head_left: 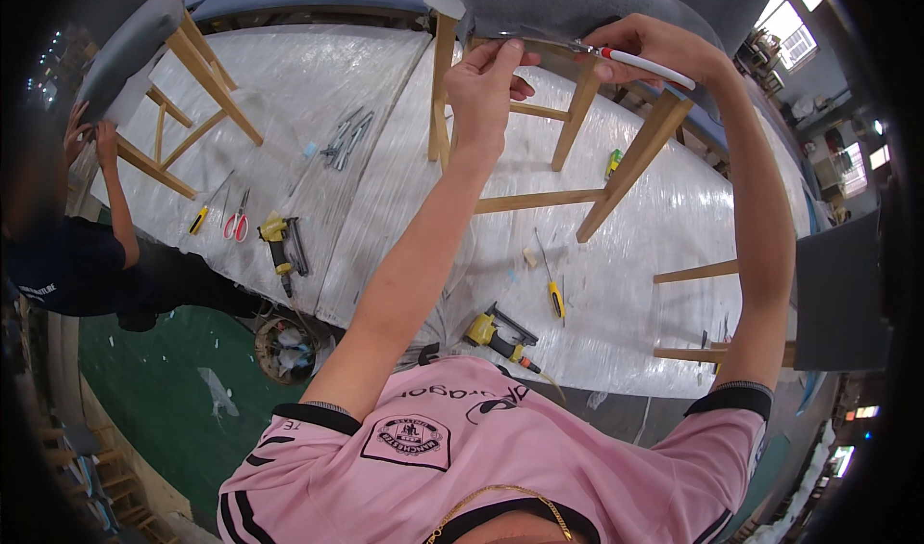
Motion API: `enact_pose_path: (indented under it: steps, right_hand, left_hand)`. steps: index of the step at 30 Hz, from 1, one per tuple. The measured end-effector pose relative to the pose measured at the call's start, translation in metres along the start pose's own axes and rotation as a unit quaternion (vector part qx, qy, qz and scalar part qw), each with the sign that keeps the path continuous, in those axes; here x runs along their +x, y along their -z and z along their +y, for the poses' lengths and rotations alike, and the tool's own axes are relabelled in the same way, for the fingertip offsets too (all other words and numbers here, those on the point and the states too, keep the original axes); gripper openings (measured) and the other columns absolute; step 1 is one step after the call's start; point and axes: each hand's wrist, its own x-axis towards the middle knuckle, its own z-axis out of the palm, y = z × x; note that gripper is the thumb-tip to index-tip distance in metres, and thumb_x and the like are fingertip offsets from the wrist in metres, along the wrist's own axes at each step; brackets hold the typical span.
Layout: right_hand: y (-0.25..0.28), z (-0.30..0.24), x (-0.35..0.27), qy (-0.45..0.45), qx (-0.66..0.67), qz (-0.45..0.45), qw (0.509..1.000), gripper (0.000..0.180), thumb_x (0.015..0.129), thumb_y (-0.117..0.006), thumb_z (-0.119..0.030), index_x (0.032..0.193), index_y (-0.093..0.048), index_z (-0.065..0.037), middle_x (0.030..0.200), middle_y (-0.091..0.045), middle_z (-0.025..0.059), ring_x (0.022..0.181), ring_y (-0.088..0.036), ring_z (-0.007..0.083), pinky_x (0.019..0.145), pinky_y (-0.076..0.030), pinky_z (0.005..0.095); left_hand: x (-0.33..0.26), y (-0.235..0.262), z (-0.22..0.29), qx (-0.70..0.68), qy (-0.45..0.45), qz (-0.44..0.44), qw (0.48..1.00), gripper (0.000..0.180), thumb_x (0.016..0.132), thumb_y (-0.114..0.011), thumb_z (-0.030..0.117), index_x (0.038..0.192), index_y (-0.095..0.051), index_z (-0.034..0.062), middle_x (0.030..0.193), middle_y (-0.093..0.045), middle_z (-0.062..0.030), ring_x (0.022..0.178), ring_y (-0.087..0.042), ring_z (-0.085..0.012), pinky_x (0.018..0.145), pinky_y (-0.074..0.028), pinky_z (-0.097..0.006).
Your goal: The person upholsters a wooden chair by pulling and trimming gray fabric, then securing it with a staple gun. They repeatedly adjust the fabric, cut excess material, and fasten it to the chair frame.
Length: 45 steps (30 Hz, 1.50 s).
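- Far left of both hands: co-worker's hand (75,132) on another wooden chair (159,82) w/ grey seat, lying tipped on the bench (318,82), well apart from the work here.
- Left of & nearer than left hand: yellow-handled screwdriver (199,219), red-handled scissors (237,225), yellow staple gun (279,241), bundle of grey metal pieces (345,140); all flat on plastic-wrapped bench, none touched.
- Left hand (484,77): raised, fingers curled & pressed together, pinching at grey fabric edge on underside of upturned chair (549,150); exact grip on fabric hard to tell.
- Between the hands: metal tip of tool reaching leftward, ending just beside left hand's fingertips along the seat edge.
- Right hand (654,49): closed round the white-handled tool (635,63), prob. pliers or similar; jaw end too small to tell.
- Tool long axis: near horizontal, slight tilt, handle end down-right past right hand, working end pointing left toward left hand.
- Work spot lies left of right hand, right of left hand, touching range for both; left hand nearer to fabric edge, right hand nearer to tool handle.
- Chair legs pointing toward wearer & down, seat farther off beyond both hands.
- Below hands, nearer body: second yellow screwdriver (554,294), second yellow staple gun (496,334), on bench, apart from both hands.
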Motion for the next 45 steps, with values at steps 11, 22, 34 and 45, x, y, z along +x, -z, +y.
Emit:
enact_pose_path:
  steps: [11, 22, 34, 45]
  right_hand:
    - [0.001, -0.005, 0.005, 0.013, -0.007, 0.002, 1.0, 0.087, 0.075, -0.075, -0.078, 0.125, -0.074, -0.006, 0.073, -0.07, 0.0063, 0.046, -0.052, 0.0101, 0.043, -0.041, 0.0224]
    - [0.012, -0.005, -0.007, -0.022, 0.012, -0.037, 0.999, 0.084, 0.078, -0.073, -0.076, 0.124, -0.075, -0.005, 0.078, -0.072, 0.0083, 0.05, -0.056, 0.0105, 0.044, -0.04, 0.0236]
    - [0.011, -0.007, -0.003, 0.006, 0.038, -0.043, 0.998, 0.077, 0.08, -0.076, -0.069, 0.123, -0.075, -0.005, 0.071, -0.069, 0.0045, 0.047, -0.054, 0.0092, 0.043, -0.038, 0.0224]
    - [0.004, -0.003, 0.003, 0.023, -0.03, 0.016, 0.999, 0.077, 0.074, -0.08, -0.07, 0.119, -0.078, -0.009, 0.078, -0.073, 0.0045, 0.053, -0.055, 0.0107, 0.048, -0.037, 0.024]
  left_hand:
    - [0.002, 0.004, 0.003, 0.017, 0.02, 0.001, 1.0, 0.023, 0.095, -0.072, 0.02, 0.103, -0.075, -0.0015, 0.088, -0.078, -0.0112, 0.055, -0.062, -0.0104, 0.055, -0.051, -0.023]
    - [-0.004, 0.002, 0.004, -0.005, -0.008, 0.011, 1.0, 0.024, 0.096, -0.072, 0.019, 0.104, -0.075, -0.0034, 0.088, -0.078, -0.0113, 0.053, -0.061, -0.0093, 0.053, -0.052, -0.023]
    - [-0.004, 0.003, 0.005, -0.002, -0.002, -0.006, 1.0, 0.021, 0.095, -0.071, 0.017, 0.103, -0.075, -0.0024, 0.087, -0.078, -0.0099, 0.053, -0.061, -0.0087, 0.052, -0.052, -0.023]
    - [0.0, 0.003, 0.004, -0.019, 0.017, -0.006, 1.0, 0.02, 0.094, -0.073, 0.016, 0.102, -0.075, -0.0024, 0.085, -0.077, -0.012, 0.053, -0.06, -0.0091, 0.051, -0.05, -0.023]
